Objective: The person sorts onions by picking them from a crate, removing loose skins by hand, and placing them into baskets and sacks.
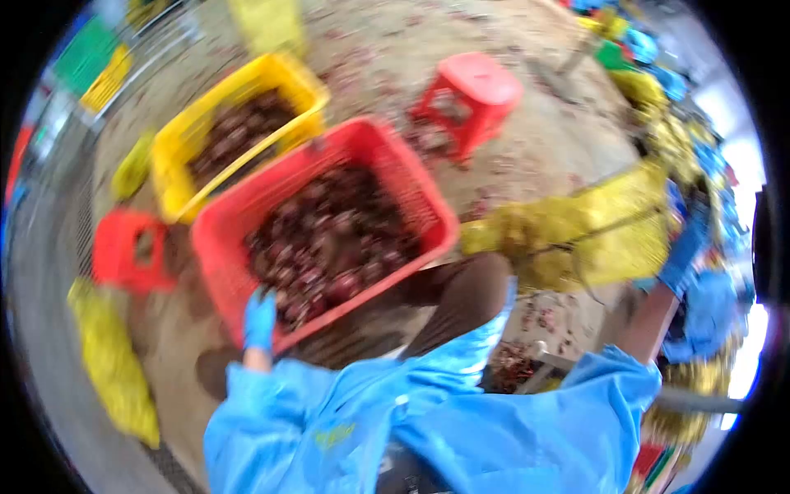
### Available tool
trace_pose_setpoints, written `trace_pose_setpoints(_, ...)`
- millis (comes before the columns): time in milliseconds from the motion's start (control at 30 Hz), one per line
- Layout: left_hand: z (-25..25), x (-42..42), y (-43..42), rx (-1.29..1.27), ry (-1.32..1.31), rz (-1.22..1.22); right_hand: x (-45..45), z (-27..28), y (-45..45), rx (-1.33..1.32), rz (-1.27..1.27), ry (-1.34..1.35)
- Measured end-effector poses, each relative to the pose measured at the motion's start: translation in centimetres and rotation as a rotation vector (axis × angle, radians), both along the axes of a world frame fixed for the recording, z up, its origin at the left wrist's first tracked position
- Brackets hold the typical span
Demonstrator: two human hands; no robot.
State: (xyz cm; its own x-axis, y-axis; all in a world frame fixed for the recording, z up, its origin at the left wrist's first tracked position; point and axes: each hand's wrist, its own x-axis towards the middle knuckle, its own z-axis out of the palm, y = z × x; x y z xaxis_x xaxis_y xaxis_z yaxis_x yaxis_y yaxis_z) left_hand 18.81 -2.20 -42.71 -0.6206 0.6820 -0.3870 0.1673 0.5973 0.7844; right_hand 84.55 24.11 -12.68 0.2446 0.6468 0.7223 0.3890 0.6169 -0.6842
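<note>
My left hand, in a blue glove, rests at the near left rim of a red plastic basket. Its fingers are stretched out over the rim. Inside the basket lie many small reddish-purple bulbs that look like onions or shallots. Far to the right is my right hand, also gloved in blue, with the arm stretched out. It is beside the end of a yellow mesh sack and a heap of blue and yellow material. Blur hides its fingers and whatever they may hold.
A yellow basket of similar bulbs touches the red one. Red stools stand beyond it and at the left. A filled yellow sack lies at the left. Piled sacks line the right side. Skins litter the floor.
</note>
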Motion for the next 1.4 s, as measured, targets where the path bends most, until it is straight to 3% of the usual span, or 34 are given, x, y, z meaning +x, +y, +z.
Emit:
trace_pose_setpoints(67,-3.5,-1.5,-1.3,-0.11,0.179,-0.082,-13.5,1.8,-2.1,-0.051,-0.079,-0.203)
trace_pose_setpoints(100,-1.9,-0.6,-1.1,-0.198,0.315,-0.114,-14.2,-0.9,0.2,-0.006,0.052,-0.157)
trace_pose_setpoints(167,-1.4,0.6,-1.4,-0.237,0.39,-0.107,-21.6,-5.0,0.7,-0.158,0.391,-0.324)
trace_pose_setpoints(233,1.5,1.8,-1.5,-0.305,0.267,-0.112,-30.1,-10.6,-0.6,-0.347,0.393,-0.599)
trace_pose_setpoints(267,-1.7,1.4,-2.7,-0.237,0.368,-0.085,-33.0,-14.4,-0.4,-0.387,0.57,-0.665)
trace_pose_setpoints(300,-1.2,1.6,-2.9,-0.283,0.364,-0.089,-35.2,-18.6,-0.4,-0.567,0.576,-0.954)
trace_pose_setpoints(400,-2.9,2.3,-3.9,-0.331,0.314,0.03,-40.5,-28.1,-2.3,-0.77,0.875,-1.395)
trace_pose_setpoints(433,-2.0,3.1,-3.6,-0.469,0.472,-0.016,-41.5,-31.5,-2.9,-0.901,0.927,-1.521)
trace_pose_setpoints(533,-0.2,3.8,-2.2,-0.473,0.559,-0.011,-43.3,-37.8,-4.1,-1.041,0.968,-1.462)
trace_pose_setpoints(633,-1.0,3.5,-2.3,-0.405,0.525,-0.002,-44.6,-42.8,-3.3,-1.192,0.746,-0.839)
trace_pose_setpoints(700,-0.9,3.4,-2.1,-0.448,0.548,-0.032,-45.8,-45.8,-1.6,-1.008,0.572,-0.606)
trace_pose_setpoints(767,-0.6,3.3,-1.7,-0.511,0.477,-0.043,-47.5,-45.7,0.2,-1.158,0.474,-0.625)
trace_pose_setpoints(867,-1.2,3.2,-2.0,-0.48,0.508,-0.056,-50.3,-46.5,1.8,-1.142,0.484,-0.824)
trace_pose_setpoints(933,-1.7,3.1,-2.2,-0.463,0.512,-0.064,-52.7,-43.6,2.6,-1.341,0.428,-1.155)
trace_pose_setpoints(1100,-1.2,3.1,-1.9,-0.442,0.536,-0.055,-52.8,-44.7,1.5,-1.217,0.295,-1.17)
trace_pose_setpoints(1167,-1.5,3.1,-2.1,-0.41,0.507,-0.034,-50.5,-48.0,1.2,-1.216,0.705,-0.446)
trace_pose_setpoints(1200,-1.1,3.0,-1.9,-0.401,0.506,-0.026,-49.9,-48.5,0.0,-1.28,0.695,-0.272)
trace_pose_setpoints(1300,0.0,3.1,-1.5,-0.531,0.411,-0.064,-51.0,-40.4,-4.0,-1.651,0.943,0.573)
trace_pose_setpoints(1400,-0.7,3.2,-2.0,-0.463,0.453,-0.027,-51.0,-38.9,-7.3,-1.743,1.004,1.016)
